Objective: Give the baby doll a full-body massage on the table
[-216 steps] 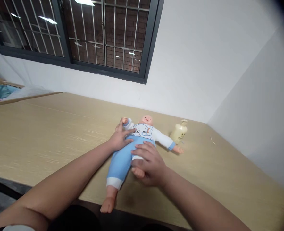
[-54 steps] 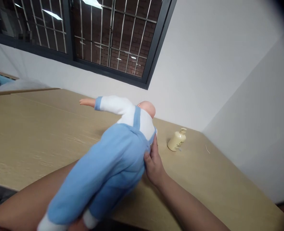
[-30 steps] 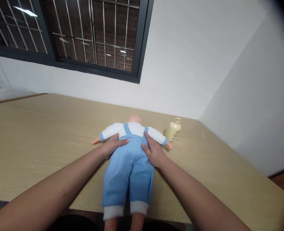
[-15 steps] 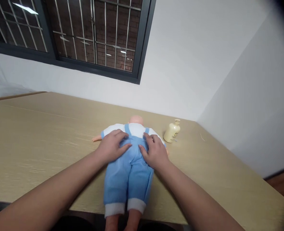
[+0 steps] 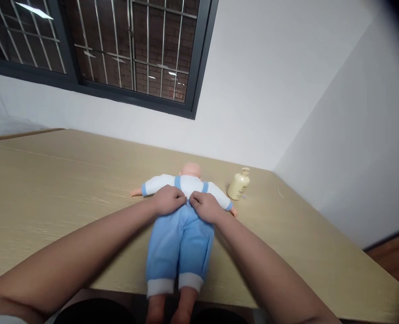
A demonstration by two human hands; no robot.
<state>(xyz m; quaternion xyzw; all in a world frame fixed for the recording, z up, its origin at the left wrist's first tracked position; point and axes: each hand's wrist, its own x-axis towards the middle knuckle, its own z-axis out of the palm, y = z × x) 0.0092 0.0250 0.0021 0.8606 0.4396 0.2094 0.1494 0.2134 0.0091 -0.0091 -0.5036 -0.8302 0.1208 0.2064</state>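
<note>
Doll (image 5: 183, 238) lies face down on the worktop (image 5: 67, 202), head toward the wall (image 5: 270, 81), feet reaching past the near edge. Bald head, white top, light blue overalls with straps crossing the back, white cuffs at the ankles. Arms spread out to either side, hands bare.

Left hand (image 5: 169, 199) rests on the left side of the doll's lower back, around the waist of the overalls. Right hand (image 5: 204, 207) rests on the right side at about the same height. The two hands sit just beside each other over the middle of the back. Fingers on both are curled inward, nearly closed; tips mostly hidden, so can't tell if they pinch any cloth or just press on it.

Cream pump bottle (image 5: 238, 185) with dark print stands upright right of the doll, near its right-side arm, not touched. Thin pale strand (image 5: 280, 192) on the worktop farther right. Clear plastic (image 5: 13, 127) at far left. Dark-framed window (image 5: 132, 49) with metal bars above, bricks visible through it.
</note>
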